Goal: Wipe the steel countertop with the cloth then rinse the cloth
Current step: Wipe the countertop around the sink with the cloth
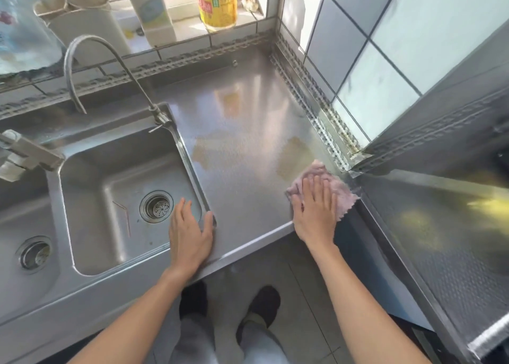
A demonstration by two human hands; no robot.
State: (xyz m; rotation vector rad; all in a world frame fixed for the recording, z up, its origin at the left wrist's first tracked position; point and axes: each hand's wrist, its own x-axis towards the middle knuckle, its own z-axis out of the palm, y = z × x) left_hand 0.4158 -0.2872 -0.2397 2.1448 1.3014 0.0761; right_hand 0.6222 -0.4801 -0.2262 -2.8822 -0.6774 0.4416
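Observation:
A pink cloth (344, 191) lies on the steel countertop (242, 132) at its front right corner. My right hand (315, 212) presses flat on the cloth with straight fingers. My left hand (190, 234) rests flat on the front right rim of the sink (91, 226), fingers reaching over the basin edge. Brownish smears show on the countertop just beyond the cloth and near the sink's right edge. A curved steel faucet (82, 55) rises behind the sink.
A second basin with a drain (34, 253) lies at the far left. A yellow oil bottle (217, 4) and white containers stand on the tiled window ledge. A textured steel surface (440, 226) adjoins on the right. Tiled wall (371, 47) borders the counter's right side.

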